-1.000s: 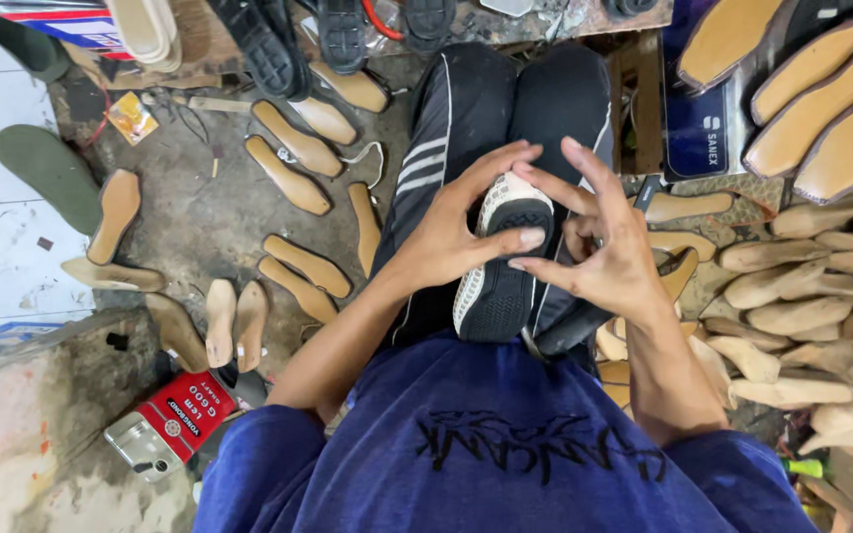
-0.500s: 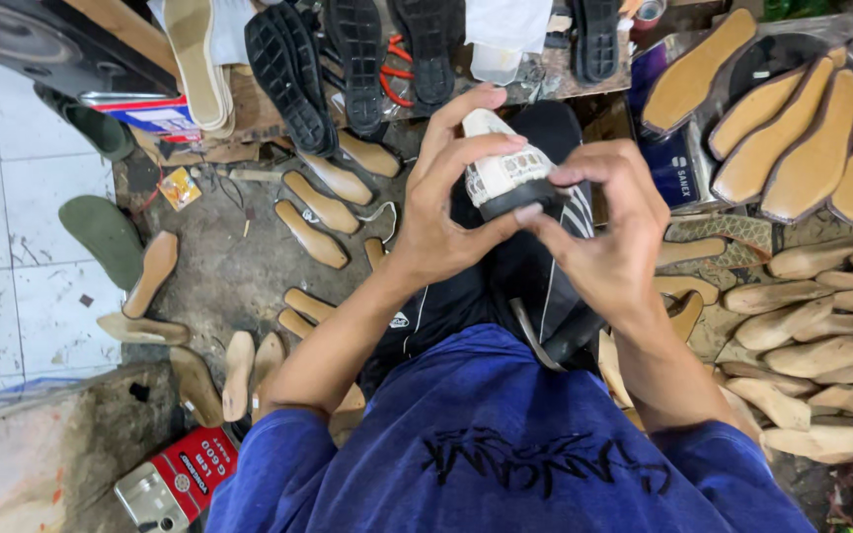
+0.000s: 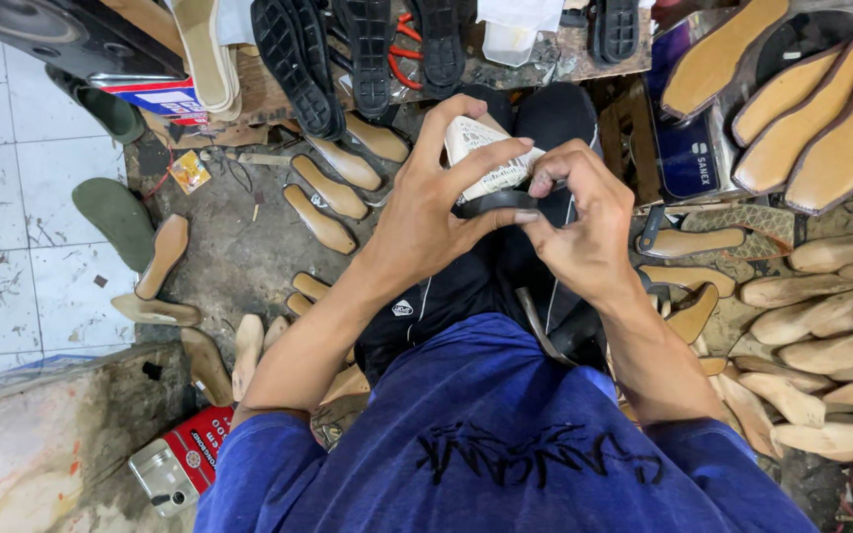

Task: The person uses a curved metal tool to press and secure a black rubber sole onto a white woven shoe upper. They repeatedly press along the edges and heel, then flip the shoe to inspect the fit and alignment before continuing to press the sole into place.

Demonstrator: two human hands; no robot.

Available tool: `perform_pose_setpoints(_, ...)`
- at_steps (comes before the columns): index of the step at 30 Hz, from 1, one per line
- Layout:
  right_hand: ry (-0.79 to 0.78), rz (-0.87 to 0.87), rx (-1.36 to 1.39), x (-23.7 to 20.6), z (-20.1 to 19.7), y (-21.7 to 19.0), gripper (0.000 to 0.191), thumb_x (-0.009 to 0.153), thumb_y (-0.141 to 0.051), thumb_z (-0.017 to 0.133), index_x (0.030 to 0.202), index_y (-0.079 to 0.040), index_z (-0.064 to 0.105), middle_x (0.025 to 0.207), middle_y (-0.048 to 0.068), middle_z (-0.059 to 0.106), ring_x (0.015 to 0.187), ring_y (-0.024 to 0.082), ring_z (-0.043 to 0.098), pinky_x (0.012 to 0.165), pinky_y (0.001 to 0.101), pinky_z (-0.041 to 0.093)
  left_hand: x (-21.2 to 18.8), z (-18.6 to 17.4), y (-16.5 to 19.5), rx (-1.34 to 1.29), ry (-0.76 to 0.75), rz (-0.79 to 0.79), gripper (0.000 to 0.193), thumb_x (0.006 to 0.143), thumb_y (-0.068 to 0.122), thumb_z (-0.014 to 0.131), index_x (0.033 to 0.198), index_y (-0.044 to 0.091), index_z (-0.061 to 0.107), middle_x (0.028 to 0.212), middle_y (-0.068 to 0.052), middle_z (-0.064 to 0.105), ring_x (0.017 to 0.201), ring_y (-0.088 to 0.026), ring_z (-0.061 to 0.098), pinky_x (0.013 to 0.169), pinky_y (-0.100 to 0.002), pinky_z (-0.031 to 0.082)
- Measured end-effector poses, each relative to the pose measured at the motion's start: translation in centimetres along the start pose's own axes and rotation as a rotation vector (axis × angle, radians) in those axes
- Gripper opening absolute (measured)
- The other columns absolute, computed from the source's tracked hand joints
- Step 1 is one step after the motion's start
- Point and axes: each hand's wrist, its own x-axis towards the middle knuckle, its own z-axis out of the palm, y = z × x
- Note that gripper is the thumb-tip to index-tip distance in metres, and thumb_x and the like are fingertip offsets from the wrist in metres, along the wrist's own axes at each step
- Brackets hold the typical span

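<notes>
Risk of slipping: shoe (image 3: 491, 168) pinched between left hand (image 3: 426, 222) and right hand (image 3: 584, 232) fingers, clamped over lap, above scattered soles (image 3: 323, 217).

A: What did the shoe part (image 3: 491, 173) in the hands look like?
B: A pale, printed, cloth-like upper on a matt black rubbery sole.
A: And the surroundings?
B: Smooth tan wooden-looking insoles (image 3: 821, 326), ridged black rubber soles (image 3: 298, 64), and a rough, stained concrete floor (image 3: 239, 247).
</notes>
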Motion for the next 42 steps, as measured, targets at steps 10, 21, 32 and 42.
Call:
perform_pose_setpoints(10,-0.004,0.079,0.154,-0.3,-0.7,0.1,0.037,0.079,0.015,0.077,0.104,-0.002,0.055,0.099,0.009,0.064,0.093,0.017,0.066,0.087,0.0282,0.054,-0.5,1.2,0.1,0.109,0.062,0.051,0.046,0.085,0.022,0.093,0.125,0.016,0.069,0.146,-0.018,0.044,0.142,-0.044,0.05,0.117,-0.05,0.049)
perform_pose_setpoints(21,-0.064,0.043,-0.064,0.1,2.0,2.6,0.048,0.068,-0.003,0.099,0.1,-0.002,0.063,0.1,0.011,0.064,0.094,0.022,0.066,0.082,0.0315,0.054,-2.2,-0.8,-0.5,0.039,0.045,-0.191,0.048,0.086,0.013,0.091,0.128,0.014,0.07,0.149,-0.021,0.043,0.14,-0.041,0.052,0.114,-0.047,0.049)
perform_pose_setpoints(32,-0.029,-0.123,-0.268,-0.6,2.4,2.7,0.055,0.07,-0.017,0.098,0.116,-0.003,0.069,0.107,0.011,0.063,0.102,0.031,0.057,0.091,0.0417,0.046,-4.6,-0.4,-4.6,-0.046,0.188,-0.267,0.048,0.077,0.015,0.097,0.12,0.014,0.075,0.137,-0.012,0.054,0.132,-0.03,0.06,0.111,-0.039,0.052)
perform_pose_setpoints(42,-0.022,-0.181,-0.319,-2.7,2.7,8.4,0.037,0.075,-0.024,0.094,0.106,-0.012,0.079,0.102,0.005,0.06,0.11,0.031,0.052,0.101,0.0449,0.039,-5.4,5.9,-7.3,-0.04,0.307,-0.227,0.053,0.079,0.013,0.094,0.126,0.008,0.072,0.166,-0.02,0.031,0.153,-0.039,0.038,0.128,-0.045,0.034)
